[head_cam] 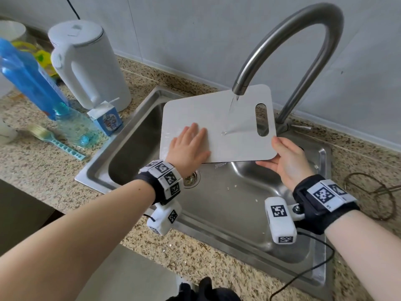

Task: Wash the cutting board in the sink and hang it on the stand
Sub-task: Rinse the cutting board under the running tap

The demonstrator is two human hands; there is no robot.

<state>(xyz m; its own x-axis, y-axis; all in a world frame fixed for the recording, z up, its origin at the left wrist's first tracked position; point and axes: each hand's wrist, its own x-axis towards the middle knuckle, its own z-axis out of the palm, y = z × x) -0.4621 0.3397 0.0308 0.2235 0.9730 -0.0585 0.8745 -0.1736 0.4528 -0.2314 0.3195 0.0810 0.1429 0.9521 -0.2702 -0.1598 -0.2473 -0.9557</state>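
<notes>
cutting board (208, 127): white, rounded corners, slot handle at its right end; held tilted above the sink (249, 192) basin, under the tap spout
water (233, 114): running from the spout onto the board, landing just left of the slot
left hand (188, 148): flat on the board's near-left face, fingers straight and together, palm pressing; grips nothing
right hand (286, 157): at the board's near-right corner, thumb on the top edge by the slot, fingers cupped beneath; holds the board up
wrists: black straps with white marker blocks on both; thin black cable trailing from the right one
tap (303, 51): steel gooseneck, base behind the sink's right rear corner, arching over the board
sink: steel, drain visible below the left wrist; small crumbs on the floor
kettle (91, 64): white, left of the sink on the speckled counter
carton (106, 118): small blue-white, with straw, just beside the sink's left rim
blue bottle (28, 77): left of the kettle, lying tilted
brush (56, 140): teal handle, left of the sink, near the bottle
wire stand (373, 192): thin, dark, right of the sink on the counter
</notes>
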